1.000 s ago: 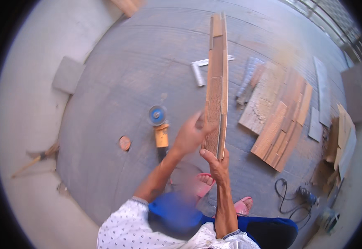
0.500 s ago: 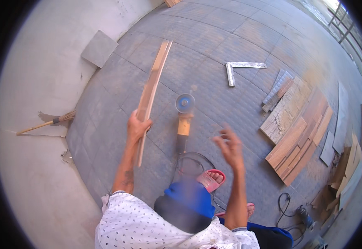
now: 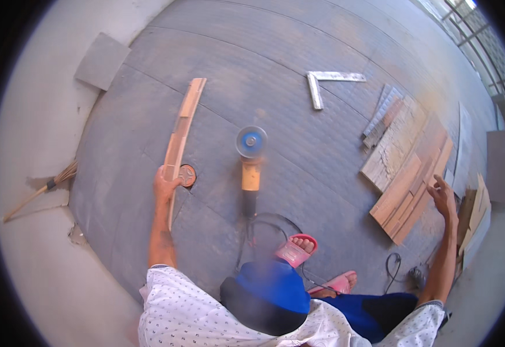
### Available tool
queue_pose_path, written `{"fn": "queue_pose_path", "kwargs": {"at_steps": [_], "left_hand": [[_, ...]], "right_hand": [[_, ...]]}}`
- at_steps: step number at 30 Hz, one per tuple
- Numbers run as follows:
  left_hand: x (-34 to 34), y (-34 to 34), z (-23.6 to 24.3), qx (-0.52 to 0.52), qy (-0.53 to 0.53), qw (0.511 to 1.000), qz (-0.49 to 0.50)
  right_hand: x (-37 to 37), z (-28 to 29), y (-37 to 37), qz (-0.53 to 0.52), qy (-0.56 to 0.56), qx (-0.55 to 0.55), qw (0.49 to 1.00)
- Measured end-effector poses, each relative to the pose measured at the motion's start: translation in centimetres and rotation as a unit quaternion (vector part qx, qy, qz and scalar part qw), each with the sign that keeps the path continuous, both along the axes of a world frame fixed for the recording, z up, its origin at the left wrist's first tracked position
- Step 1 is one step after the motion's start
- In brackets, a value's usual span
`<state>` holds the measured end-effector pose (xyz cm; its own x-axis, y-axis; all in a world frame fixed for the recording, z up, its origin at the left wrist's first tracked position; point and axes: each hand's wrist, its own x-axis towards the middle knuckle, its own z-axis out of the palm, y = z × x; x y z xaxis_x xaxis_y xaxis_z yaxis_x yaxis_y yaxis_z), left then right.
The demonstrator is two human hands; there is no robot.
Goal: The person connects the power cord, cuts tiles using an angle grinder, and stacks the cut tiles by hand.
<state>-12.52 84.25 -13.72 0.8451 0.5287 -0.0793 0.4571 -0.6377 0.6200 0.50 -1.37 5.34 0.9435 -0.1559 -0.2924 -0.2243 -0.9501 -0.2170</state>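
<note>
My left hand [image 3: 164, 186] is closed around a long, narrow wood-look tile strip [image 3: 181, 128], tilted with its far end away from me. Beside that hand, a round orange drain cover [image 3: 188, 175] shows in the floor. My right hand [image 3: 442, 195] reaches out at the right, fingers apart and holding nothing. It is near the outer edge of the brown wood-look tile [image 3: 412, 197]; whether it touches the tile I cannot tell. Between my hands an angle grinder [image 3: 251, 173] with a yellow body and a blue-centred disc lies on the floor.
A metal square [image 3: 316, 92] lies on the grey floor tiles ahead. Pale and grey tile pieces [image 3: 397, 141] lie at the right, with cardboard [image 3: 475, 214] beyond. The grinder's cord [image 3: 279, 217] loops near my pink sandals [image 3: 297, 251]. A broom [image 3: 50, 185] leans at the left wall.
My right hand has swung from beside the grinder out to the right, by the brown tile. My left hand has lowered the strip and turned its patterned face up. The view has shifted slightly.
</note>
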Motion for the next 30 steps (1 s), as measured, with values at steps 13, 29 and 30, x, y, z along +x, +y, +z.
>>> {"fn": "queue_pose_path", "kwargs": {"at_steps": [13, 29, 30], "left_hand": [[0.6, 13.9, -7.7, 0.146, 0.290, 0.934, -0.152], [-11.6, -4.0, 4.0, 0.298, 0.245, 0.908, -0.162], [-13.4, -6.4, 5.0, 0.290, 0.278, 0.898, -0.179]], "right_hand": [[-17.1, -3.3, -4.1, -0.033, 0.165, -0.015, 0.986], [-22.6, -19.8, 7.0, -0.608, -0.081, 0.706, 0.354], [-21.8, -20.3, 7.0, -0.629, -0.084, 0.713, 0.298]]}}
